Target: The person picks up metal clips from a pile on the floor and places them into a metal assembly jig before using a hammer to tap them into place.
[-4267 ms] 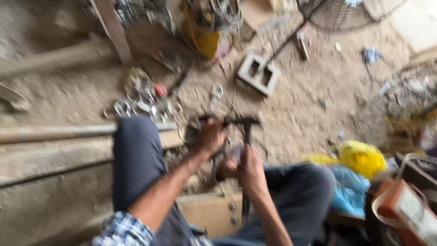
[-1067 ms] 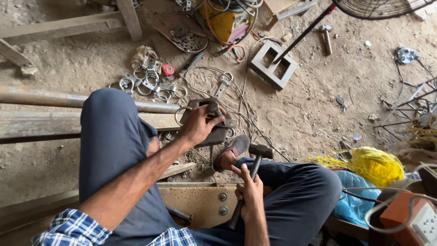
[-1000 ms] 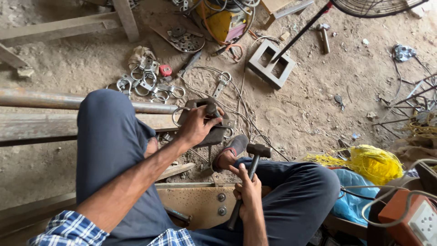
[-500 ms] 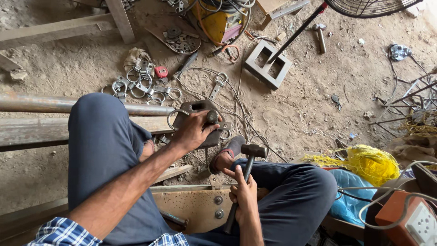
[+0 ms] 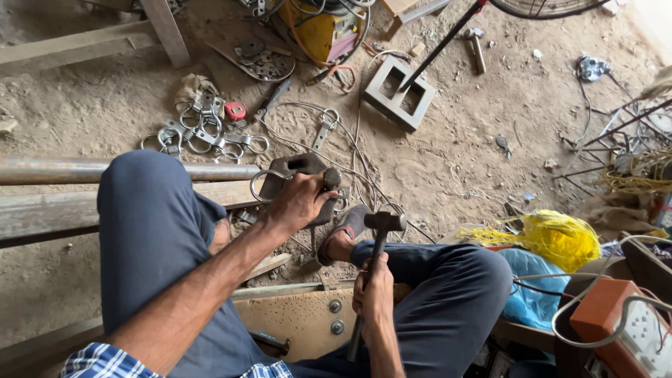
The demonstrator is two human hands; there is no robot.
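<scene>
I sit on a low seat with both knees up, looking down at a sandy workshop floor. My left hand [image 5: 299, 201] grips a short dark metal punch [image 5: 329, 178], held down on a thick steel block [image 5: 288, 170] with a slot in it. A metal ring [image 5: 260, 186] lies against the block's left side. My right hand [image 5: 376, 294] is closed around the handle of a hammer [image 5: 379, 241], whose dark head sits level just right of the block, above my sandalled foot [image 5: 344, 234].
Several steel rings and clamps [image 5: 203, 134] lie beyond my left knee. A metal pipe [image 5: 49, 170] and a beam run along the left. A rectangular steel frame [image 5: 399, 93], a yellow machine [image 5: 318, 31], a yellow bag [image 5: 560, 239] and an orange socket box [image 5: 626, 329] surround me.
Since a second ago the hammer head has come up and closer to the block. My left hand has stayed on the punch. The view has shifted slightly.
</scene>
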